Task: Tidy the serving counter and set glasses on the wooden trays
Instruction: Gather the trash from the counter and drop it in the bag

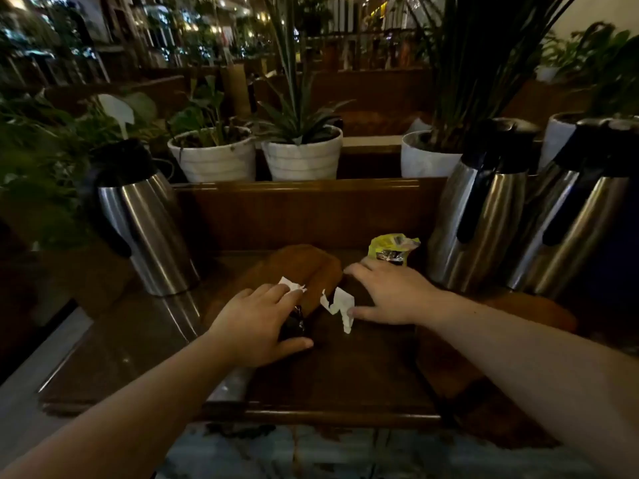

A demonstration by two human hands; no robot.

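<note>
Left hand [262, 319] lies palm-down, fingers loosely spread, cupped over a small dark object [294, 323] with fingertips on a white paper scrap [292, 284]; whether it actually grips either one can't be told. Right hand [387, 293] is flat and spread, thumb touching a second torn paper scrap [340, 305], fingertips just short of a yellow wrapper [392, 248]. Both arms reach forward and low over the wooden tray [311, 271] on the counter [131, 344]; no glasses in view, so clearing comes first: best to pinch each scrap fully and sweep litter inward, keeping clear of the steel flasks [484, 216].
</note>
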